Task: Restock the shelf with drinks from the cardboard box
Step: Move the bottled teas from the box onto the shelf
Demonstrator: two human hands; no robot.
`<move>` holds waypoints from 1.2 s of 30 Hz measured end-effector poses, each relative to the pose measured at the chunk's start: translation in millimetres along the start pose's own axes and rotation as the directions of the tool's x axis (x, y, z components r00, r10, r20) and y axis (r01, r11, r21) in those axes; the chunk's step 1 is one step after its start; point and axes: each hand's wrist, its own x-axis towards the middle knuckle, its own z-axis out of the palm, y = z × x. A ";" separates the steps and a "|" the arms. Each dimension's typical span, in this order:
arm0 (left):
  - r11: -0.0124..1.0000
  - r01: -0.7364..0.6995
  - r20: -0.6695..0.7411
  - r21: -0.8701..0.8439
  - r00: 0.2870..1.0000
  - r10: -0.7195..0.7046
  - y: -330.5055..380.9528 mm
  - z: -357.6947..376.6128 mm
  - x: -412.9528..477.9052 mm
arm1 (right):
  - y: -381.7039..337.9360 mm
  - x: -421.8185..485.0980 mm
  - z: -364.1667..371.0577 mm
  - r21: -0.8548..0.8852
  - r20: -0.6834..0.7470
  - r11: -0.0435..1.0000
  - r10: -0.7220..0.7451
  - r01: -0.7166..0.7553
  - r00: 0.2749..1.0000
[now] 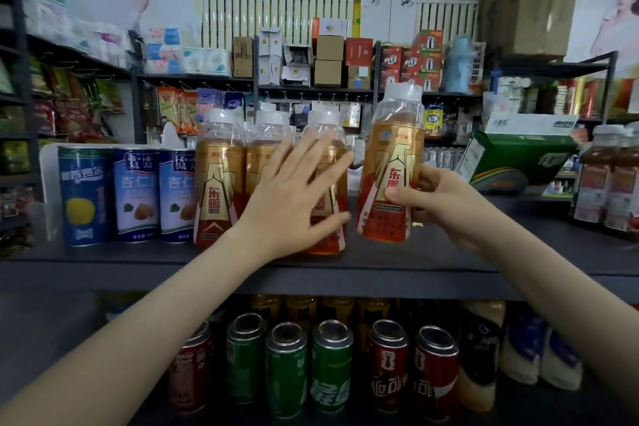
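Hands reach to the dark shelf [103,263]; at centre left stand blue cans [138,190], then a row of gold-and-red bottles [216,183]; the left hand [294,197], fingers spread, lies flat against that row; just right of it the right hand [439,204] grips another bottle [390,162] round its label, nearly upright, base low over the shelf; green and red cans [311,363] stand along the bottom of the frame.

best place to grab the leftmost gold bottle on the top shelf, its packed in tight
Probably the clear shoulder under the white cap of the leftmost gold bottle, coming from the front and above. It stands upright, wedged between a blue-and-white can and the next bottle, so its labelled sides are blocked.
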 end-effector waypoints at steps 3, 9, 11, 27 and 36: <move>0.994 -0.063 0.045 0.089 0.997 0.059 -9.0 18.5 -9.6 | 18.7 21.8 -10.8 -0.061 -0.019 0.994 0.088 -0.089 0.996; 0.989 -0.064 0.002 0.131 0.998 0.064 -10.5 24.7 -9.5 | 46.2 73.7 -12.0 -0.174 0.005 0.961 0.221 -0.216 0.975; 0.988 -0.071 -0.007 0.136 0.997 0.072 -10.9 25.1 -9.8 | 48.3 90.6 -10.0 -0.213 0.040 0.946 0.260 -0.246 0.965; 0.969 -0.068 0.000 0.239 0.998 0.070 -10.7 28.3 -8.5 | 82.8 166.4 8.6 -0.360 0.028 0.872 0.367 -0.333 0.930; 0.968 -0.080 0.001 0.237 0.997 0.082 -10.6 27.9 -9.8 | 81.1 158.0 9.5 -0.504 -0.024 0.823 0.291 -0.263 0.956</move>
